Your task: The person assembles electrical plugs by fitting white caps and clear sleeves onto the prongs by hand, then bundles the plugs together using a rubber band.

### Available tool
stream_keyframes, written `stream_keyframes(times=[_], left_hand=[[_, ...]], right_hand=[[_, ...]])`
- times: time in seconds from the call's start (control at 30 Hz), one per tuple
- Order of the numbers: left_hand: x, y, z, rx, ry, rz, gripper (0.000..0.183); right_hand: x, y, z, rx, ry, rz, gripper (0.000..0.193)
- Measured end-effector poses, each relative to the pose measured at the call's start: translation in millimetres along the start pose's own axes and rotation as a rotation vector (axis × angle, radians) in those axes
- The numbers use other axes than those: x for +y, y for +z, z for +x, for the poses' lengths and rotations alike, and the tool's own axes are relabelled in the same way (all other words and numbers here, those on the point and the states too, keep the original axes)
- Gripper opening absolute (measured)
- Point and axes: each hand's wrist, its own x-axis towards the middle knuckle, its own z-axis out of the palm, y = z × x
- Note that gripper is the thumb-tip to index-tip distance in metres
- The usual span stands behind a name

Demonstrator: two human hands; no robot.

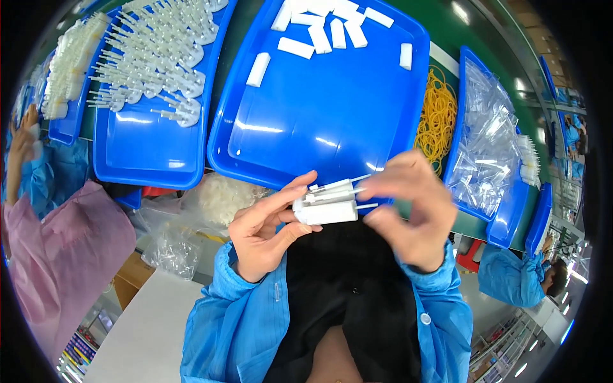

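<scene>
My left hand (pixel 265 226) is closed on the base of a white plastic pronged piece (pixel 300 207), at the near rim of the big blue tray (pixel 223 137). White rectangular sleeves (pixel 335 212) sit around its prongs, and the thin prong ends stick out on the right. My right hand (pixel 412 207) is beside those ends, blurred by motion. Its thumb and fingers are apart, with nothing visible held between them; whether a fingertip touches a prong I cannot tell. More loose white sleeves (pixel 295 48) lie at the far side of the big tray.
At left, a blue tray (pixel 147 153) carries many white pronged pieces (pixel 153 57). Yellow rubber bands (pixel 437 118) lie right of the big tray, beside a tray of clear plastic pieces (pixel 488 140). A bag of whitish parts (pixel 227 198) is near my left hand. Other people work on both sides.
</scene>
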Motion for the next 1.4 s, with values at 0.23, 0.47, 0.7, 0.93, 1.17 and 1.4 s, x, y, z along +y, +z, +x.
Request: stream_keyframes(times=[0.23, 0.47, 0.7, 0.93, 1.17, 1.4], left_hand=[[1.6, -6.0, 10.7, -0.019, -0.038, -0.19, 0.039], [0.1, -5.9, 14.6, -0.062, -0.034, -0.21, 0.035], [-4.0, -7.1, 6.8, -0.048, -0.004, -0.154, 0.024], [-1.9, 7.8, -1.8, 0.015, -0.001, -0.128, 0.021], [0.2, 6.0, -3.9, 0.04, 0.01, -0.099, 0.023], [1.0, 9.8, -5.5, 0.055, -0.013, -0.121, 0.028]], right_hand=[[100.6, -36.8, 87.0, 0.314, -0.191, -1.34, 0.028], [121.1, -17.8, 88.3, 0.067, -0.077, -1.339, 0.019], [64.5, -13.0, 66.1, 0.068, -0.129, -0.91, 0.019], [71.9, 14.3, 77.6, 0.032, -0.167, -0.966, 0.035], [102.6, 38.1, 69.1, 0.021, -0.27, -1.197, 0.022], [62.2, -0.2, 53.5, 0.082, -0.361, -0.779, 0.017]])
